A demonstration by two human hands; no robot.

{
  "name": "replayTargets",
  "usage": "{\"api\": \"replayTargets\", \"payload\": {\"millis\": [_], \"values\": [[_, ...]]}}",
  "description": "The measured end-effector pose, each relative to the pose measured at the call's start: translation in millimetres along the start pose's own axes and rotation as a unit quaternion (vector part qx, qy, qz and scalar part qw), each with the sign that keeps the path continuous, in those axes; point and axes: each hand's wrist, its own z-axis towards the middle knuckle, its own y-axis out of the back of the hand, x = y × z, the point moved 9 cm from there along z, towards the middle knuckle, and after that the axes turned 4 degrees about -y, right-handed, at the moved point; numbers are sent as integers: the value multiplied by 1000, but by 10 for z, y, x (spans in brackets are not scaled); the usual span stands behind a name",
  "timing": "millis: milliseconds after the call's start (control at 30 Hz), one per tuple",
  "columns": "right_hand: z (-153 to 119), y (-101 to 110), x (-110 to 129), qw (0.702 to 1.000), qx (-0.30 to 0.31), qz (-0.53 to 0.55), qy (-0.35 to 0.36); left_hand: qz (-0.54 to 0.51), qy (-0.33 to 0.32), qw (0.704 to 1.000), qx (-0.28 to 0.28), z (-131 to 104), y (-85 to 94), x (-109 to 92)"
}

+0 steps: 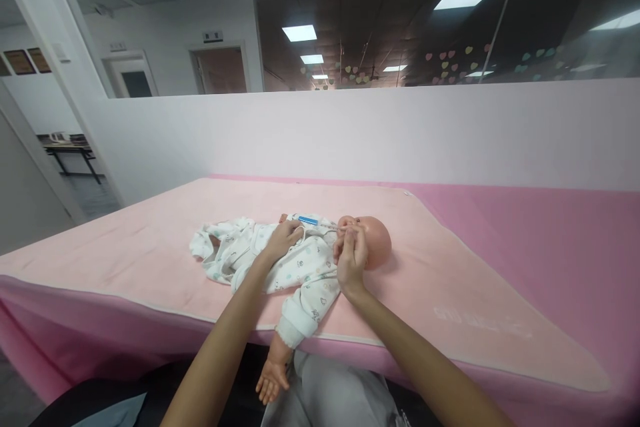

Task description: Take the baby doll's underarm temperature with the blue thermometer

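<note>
Pinching blue-ended stick (308, 220): right hand (352, 255) | left hand (287, 239) palm-down on doll (305, 263)

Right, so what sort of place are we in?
Probably a baby-care training room: a dressed doll lies on a pink blanket, and heart stickers dot the glass above the white wall.

White-clad baby doll (313, 255) | supine | blue-handled stick (308, 220) | near its face

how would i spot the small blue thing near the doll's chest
Find the bald baby doll lying on the pale pink cloth. Beside the left hand, at the doll's chest, is a narrow bright blue strip. Its solid blue stands out from the white patterned clothing.
</note>
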Motion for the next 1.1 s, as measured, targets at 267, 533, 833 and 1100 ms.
{"api": "replayTargets", "payload": {"millis": [267, 533, 833, 1100], "values": [[2, 6, 21, 1000, -1, 0, 2, 51, -36, 998, 13, -25, 9, -101], [7, 1, 20, 1000, -1, -2, 2, 34, -4, 998, -48, -42, 104, 18], [7, -11, -23, 1000, 2, 22, -15, -72, 3, 993, -95, -32, 204, 17], [-2, 246, 405, 999, -7, -36, -26, 4, -23, 999, -31, -62, 82, -140]]}}
